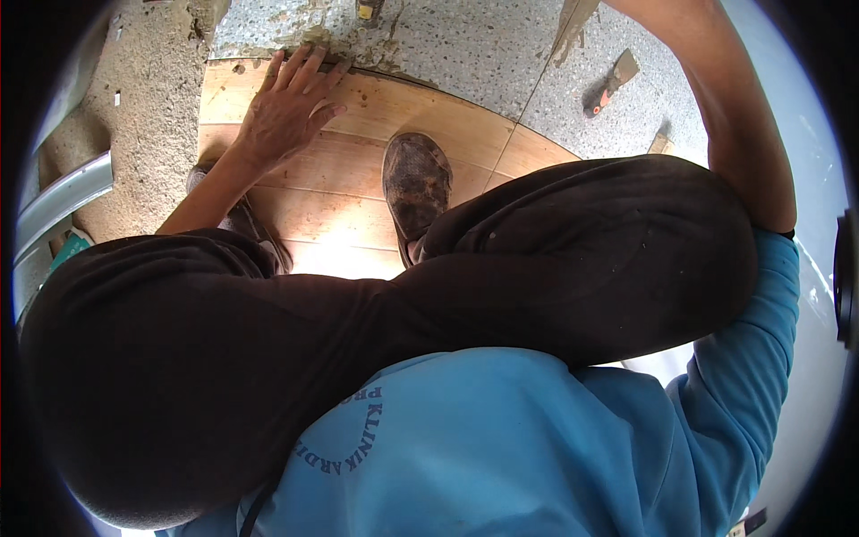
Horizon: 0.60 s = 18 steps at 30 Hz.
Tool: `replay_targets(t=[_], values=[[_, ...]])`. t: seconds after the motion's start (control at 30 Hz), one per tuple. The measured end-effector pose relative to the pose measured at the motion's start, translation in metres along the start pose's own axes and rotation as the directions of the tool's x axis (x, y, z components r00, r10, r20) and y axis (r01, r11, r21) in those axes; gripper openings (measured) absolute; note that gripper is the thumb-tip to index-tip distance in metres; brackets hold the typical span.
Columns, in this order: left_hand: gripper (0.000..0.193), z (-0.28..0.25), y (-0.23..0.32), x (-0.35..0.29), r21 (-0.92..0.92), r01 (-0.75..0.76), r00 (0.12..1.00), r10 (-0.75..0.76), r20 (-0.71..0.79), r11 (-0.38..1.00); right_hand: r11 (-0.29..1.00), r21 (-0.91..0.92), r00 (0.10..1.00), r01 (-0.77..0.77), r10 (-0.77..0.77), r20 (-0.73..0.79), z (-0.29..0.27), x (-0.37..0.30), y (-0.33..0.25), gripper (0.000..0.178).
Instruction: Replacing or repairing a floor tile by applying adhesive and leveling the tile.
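Note:
My left hand [284,112] lies flat with its fingers spread on the wood-look tile [358,174]. Its fingertips reach the seam where that tile meets the speckled grey tile [447,40], which has wet-looking grey-brown smears along its edge. Nothing is in this hand. My right forearm [747,116] stretches forward along the right side, and the hand itself is beyond the upper edge of the picture. A putty knife [613,85] with a dark and orange handle rests on the grey tile, left of that forearm.
My shoes [417,183] stand on the wood-look tile under my bent knees. Rough bare concrete [148,134] lies to the left, with a curved pale metal strip [67,197]. Part of a dark tool [367,12] shows at the top. A white wall [819,179] rises at the right.

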State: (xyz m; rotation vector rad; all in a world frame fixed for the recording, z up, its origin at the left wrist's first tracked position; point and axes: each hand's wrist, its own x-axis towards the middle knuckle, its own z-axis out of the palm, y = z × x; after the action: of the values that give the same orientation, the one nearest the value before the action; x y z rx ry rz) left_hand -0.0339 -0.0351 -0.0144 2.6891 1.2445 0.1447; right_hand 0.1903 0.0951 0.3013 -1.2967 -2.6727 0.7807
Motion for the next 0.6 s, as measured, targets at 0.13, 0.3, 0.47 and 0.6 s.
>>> replay_targets(t=[0.13,0.3,0.47,0.6], values=[[0.063,-0.001,-0.003,-0.001,-0.058,0.057,0.998,-0.056,0.015,0.997,0.997,0.024,0.994,0.069,-0.071,0.082,-0.005,-0.001,0.001,0.015],[0.069,-0.011,-0.005,-0.001,-0.112,0.106,0.99,-0.094,0.106,0.988,0.96,0.029,0.945,0.28,-0.27,-0.183,0.025,0.014,0.003,0.016],[0.07,-0.018,-0.003,0.003,-0.016,0.103,0.981,-0.099,0.165,0.995,0.93,0.073,0.932,0.36,-0.356,-0.069,0.017,0.041,-0.01,0.018],[0.071,-0.017,-0.004,0.002,-0.04,0.09,0.989,-0.085,0.119,0.995,0.938,-0.089,0.874,0.336,-0.345,-0.343,0.035,0.046,-0.033,0.021]])
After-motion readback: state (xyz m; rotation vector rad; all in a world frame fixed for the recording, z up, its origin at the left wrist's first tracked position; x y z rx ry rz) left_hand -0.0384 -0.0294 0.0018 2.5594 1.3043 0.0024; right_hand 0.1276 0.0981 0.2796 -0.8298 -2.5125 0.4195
